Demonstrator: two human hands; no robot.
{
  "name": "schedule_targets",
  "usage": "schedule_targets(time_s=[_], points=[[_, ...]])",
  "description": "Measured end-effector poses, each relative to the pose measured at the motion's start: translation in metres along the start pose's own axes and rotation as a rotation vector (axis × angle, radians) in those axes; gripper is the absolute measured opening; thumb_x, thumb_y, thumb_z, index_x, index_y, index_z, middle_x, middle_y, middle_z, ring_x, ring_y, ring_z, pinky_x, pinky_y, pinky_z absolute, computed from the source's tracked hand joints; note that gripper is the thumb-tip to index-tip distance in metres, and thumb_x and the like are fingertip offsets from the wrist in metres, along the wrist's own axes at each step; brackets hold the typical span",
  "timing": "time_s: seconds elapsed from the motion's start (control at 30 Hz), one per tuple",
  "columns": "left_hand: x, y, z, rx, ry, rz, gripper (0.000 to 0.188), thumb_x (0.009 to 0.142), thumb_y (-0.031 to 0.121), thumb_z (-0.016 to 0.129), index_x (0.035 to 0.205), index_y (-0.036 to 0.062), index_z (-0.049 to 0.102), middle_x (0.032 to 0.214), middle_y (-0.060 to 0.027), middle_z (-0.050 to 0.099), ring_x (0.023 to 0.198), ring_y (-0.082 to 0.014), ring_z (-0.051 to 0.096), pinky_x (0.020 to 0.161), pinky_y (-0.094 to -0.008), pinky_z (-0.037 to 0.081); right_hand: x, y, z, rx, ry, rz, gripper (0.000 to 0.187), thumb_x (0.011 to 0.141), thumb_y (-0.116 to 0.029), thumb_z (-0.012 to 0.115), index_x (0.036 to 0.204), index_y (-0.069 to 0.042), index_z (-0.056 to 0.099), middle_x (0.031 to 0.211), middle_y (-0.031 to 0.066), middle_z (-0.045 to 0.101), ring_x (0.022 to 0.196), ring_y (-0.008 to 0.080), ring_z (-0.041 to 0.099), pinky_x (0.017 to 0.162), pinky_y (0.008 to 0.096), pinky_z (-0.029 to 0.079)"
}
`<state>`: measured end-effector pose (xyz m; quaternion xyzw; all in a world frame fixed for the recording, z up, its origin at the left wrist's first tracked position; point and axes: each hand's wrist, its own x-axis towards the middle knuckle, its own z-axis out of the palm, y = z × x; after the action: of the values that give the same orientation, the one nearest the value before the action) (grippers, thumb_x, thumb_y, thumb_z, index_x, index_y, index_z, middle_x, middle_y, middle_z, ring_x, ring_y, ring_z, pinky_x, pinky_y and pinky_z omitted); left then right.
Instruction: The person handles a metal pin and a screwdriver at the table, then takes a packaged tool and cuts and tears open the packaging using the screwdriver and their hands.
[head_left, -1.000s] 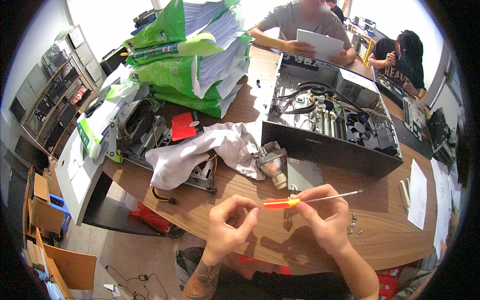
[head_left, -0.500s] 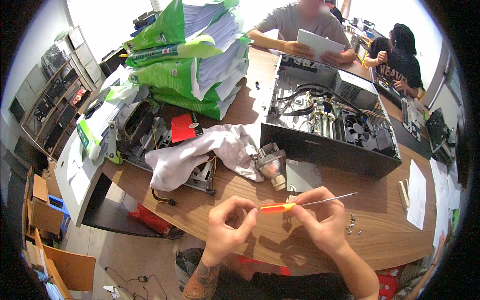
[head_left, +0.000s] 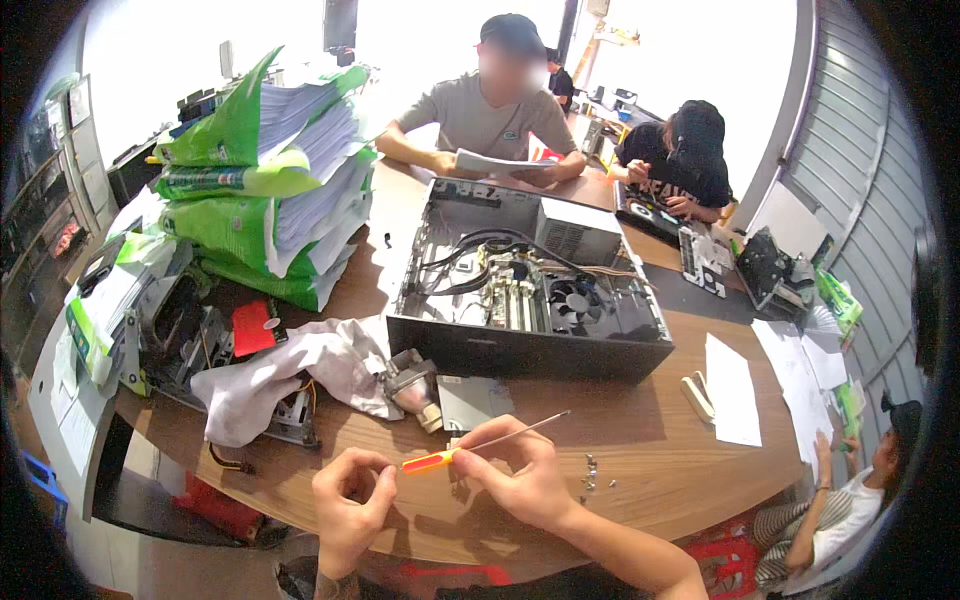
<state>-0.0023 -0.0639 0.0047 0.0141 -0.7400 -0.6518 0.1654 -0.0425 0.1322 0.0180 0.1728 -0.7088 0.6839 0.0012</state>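
Two hands: right hand [head_left: 520, 480] pinches the screwdriver [head_left: 470, 450]; left hand [head_left: 352, 495] fingers curled together, pinching something too small to tell.
Screwdriver: at 6 o'clock over the wooden table [head_left: 640, 440], tip toward 2 o'clock.
Handling: light, rigid; likely best gripped at the orange plastic handle.
Shaft: thin, smooth metal.
Nearby: loose screws [head_left: 592, 472] at 4 o'clock; open computer case [head_left: 530, 290] at 12.

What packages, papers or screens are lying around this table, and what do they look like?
Stacked green-and-white plastic packs of paper: far left of the wooden table, bulging.
Green-and-white flat box: left edge, beside the stack.
White paper sheet: right of the open black computer case, blank rectangle.
Loose white sheets: far right edge.
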Motion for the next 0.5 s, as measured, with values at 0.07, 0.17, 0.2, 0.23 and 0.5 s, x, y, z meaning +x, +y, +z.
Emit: schedule_targets(time_s=[0.07,0.17,0.2,0.23,0.5], points=[[0.000,-0.002,0.000,0.009,0.007,-0.012,0.004,0.084,0.002,0.068,0.084,0.0010,0.064,0.063,0.0057,0.053,0.055,0.0003,0.045,0.049,-0.0182,0.032,0.000,0.000,-0.001,0.026,0.001,0.012,0.014,0.088,-0.009,0.071,0.097,-0.002,0.064,0.091,0.0067,0.069,0.082,0.0120,0.068,0.072,0.0261,0.054],[0.001,0.002,0.002,-0.062,0.014,-0.037,0.004,0.085,0.002,0.067,0.085,0.0006,0.063,0.065,0.0044,0.056,0.056,-0.0004,0.047,0.050,-0.0185,0.034,0.001,0.001,-0.002,0.043,0.037,-0.015,0.014,0.088,-0.011,0.071,0.095,-0.002,0.065,0.090,0.0064,0.070,0.084,0.0114,0.068,0.073,0.0263,0.053],[0.001,0.002,0.003,-0.062,0.016,-0.025,0.004,0.085,0.002,0.067,0.085,0.0006,0.063,0.065,0.0044,0.056,0.056,-0.0004,0.047,0.050,-0.0185,0.034,0.002,-0.001,-0.003,-0.080,0.029,-0.062,0.014,0.088,-0.012,0.072,0.095,-0.002,0.065,0.090,0.0061,0.070,0.085,0.0110,0.067,0.074,0.0265,0.053],[0.000,0.001,0.003,-0.066,0.036,0.001,0.004,0.085,0.002,0.067,0.085,0.0005,0.063,0.067,0.0038,0.057,0.057,-0.0005,0.048,0.050,-0.0185,0.034,0.002,-0.003,-0.004,-0.203,0.023,-0.109,0.014,0.088,-0.012,0.072,0.094,-0.002,0.066,0.090,0.0057,0.070,0.086,0.0106,0.067,0.074,0.0267,0.053],[-0.003,0.000,0.000,0.048,-0.015,-0.035,0.006,0.082,0.004,0.070,0.082,0.0009,0.065,0.064,0.0017,0.058,0.054,-0.0033,0.050,0.050,-0.0210,0.036,-0.006,-0.007,0.005,-0.103,0.106,-0.131,0.026,0.082,-0.004,0.076,0.103,0.001,0.060,0.089,0.0107,0.069,0.079,0.0136,0.068,0.071,0.0251,0.053]])
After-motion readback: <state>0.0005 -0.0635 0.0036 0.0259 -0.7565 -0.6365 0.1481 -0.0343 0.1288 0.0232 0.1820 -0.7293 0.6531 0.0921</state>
